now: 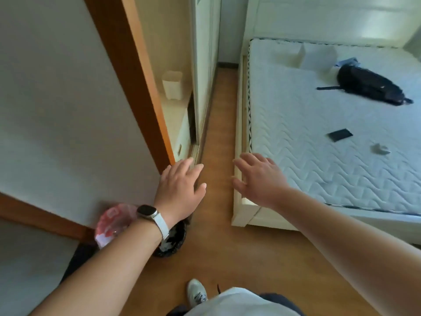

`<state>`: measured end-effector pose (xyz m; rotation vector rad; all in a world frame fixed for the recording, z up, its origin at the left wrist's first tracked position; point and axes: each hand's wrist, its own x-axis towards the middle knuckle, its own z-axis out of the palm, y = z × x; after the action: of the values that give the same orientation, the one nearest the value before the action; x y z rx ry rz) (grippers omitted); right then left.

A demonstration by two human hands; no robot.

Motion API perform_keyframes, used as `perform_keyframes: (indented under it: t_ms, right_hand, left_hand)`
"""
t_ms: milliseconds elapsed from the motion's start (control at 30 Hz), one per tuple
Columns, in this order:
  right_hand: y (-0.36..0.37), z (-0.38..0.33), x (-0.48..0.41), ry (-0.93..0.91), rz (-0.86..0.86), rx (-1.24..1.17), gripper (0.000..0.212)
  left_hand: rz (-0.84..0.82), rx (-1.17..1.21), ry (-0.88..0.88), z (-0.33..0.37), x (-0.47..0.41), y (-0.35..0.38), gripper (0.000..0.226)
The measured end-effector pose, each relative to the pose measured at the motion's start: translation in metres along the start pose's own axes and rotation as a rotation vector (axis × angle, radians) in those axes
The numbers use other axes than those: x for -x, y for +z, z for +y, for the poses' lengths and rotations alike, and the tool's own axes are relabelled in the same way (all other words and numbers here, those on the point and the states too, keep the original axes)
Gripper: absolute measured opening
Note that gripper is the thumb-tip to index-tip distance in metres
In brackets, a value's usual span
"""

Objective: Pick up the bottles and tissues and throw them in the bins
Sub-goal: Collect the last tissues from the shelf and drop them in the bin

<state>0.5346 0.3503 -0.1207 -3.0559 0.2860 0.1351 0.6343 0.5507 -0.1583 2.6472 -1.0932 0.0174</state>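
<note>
Black backpack [369,87] laid on white mattress [319,144]; flat black phone [340,134] placed nearer its edge. Wooden floor [218,247] seen beside bed.

I am looking into a home bedroom: a bare quilted mattress [319,137] on a pale bed frame [241,210], a wardrobe [205,65] opposite, wooden floor [218,115], and a backpack [369,86] on the bed.

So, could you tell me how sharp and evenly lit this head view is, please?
Head view: wide-angle bending bows the door frame and mattress edge; motion blur smears the red-and-clear bottle over the dark bin and softens both hands; soft daylight, brightest at upper right, without hard shadows.
</note>
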Motion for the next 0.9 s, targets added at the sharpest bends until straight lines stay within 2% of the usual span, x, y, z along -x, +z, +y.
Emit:
perform_keyframes:
  t_ms: [167,433,700,900]
  right_hand:
    - [-0.017,0.082,0.067,0.179,0.046,-0.018,0.052]
    - [-0.037,0.227,0.207,0.469,0.112,-0.019,0.056]
    - [-0.035,0.337,0.357,0.692,0.179,0.005,0.055]
    - [-0.024,0.384,0.446,0.862,0.207,0.004,0.056]
  left_hand:
    - [-0.002,-0.017,0.203,0.091,-0.049,0.007,0.051]
    - [0.011,0.011,0.514,0.287,-0.087,0.03,0.049]
    - [-0.015,0.068,0.768,0.472,-0.08,0.066,0.048]
    - [-0.072,0.124,0.92,0.578,-0.063,0.086,0.049]
